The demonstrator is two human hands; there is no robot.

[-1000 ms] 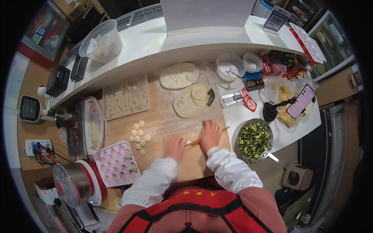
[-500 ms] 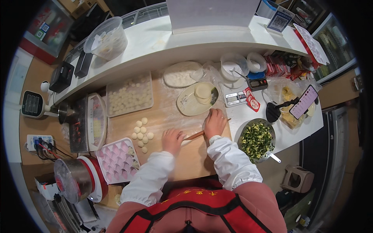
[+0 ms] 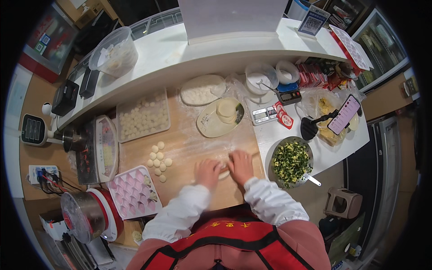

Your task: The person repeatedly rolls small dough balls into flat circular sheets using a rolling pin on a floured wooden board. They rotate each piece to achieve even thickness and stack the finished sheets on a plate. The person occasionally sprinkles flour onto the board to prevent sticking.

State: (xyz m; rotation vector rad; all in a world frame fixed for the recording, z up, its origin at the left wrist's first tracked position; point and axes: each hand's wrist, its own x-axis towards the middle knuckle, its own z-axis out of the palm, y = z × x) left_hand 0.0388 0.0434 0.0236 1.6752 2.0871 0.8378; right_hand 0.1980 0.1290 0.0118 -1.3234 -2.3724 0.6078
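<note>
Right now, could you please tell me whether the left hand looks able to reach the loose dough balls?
Probably yes: the left hand is to the right of the loose dough balls, and nothing visible stands between them on the wood-coloured board. It seems busy beside a piece of dough, though.

Writing and square codes are showing on and around the counter [image 3: 164,50].
Yellow characters are running across the red apron [image 3: 256,230]; a square code is filling the upright sign [image 3: 311,22] on the counter's raised ledge; two more are sitting beside red characters on the glass panel [image 3: 55,41] at upper left; pale print is marking the red cards [image 3: 283,117]; tiny lines, too small to read, are covering the phone screen [image 3: 345,118].
</note>
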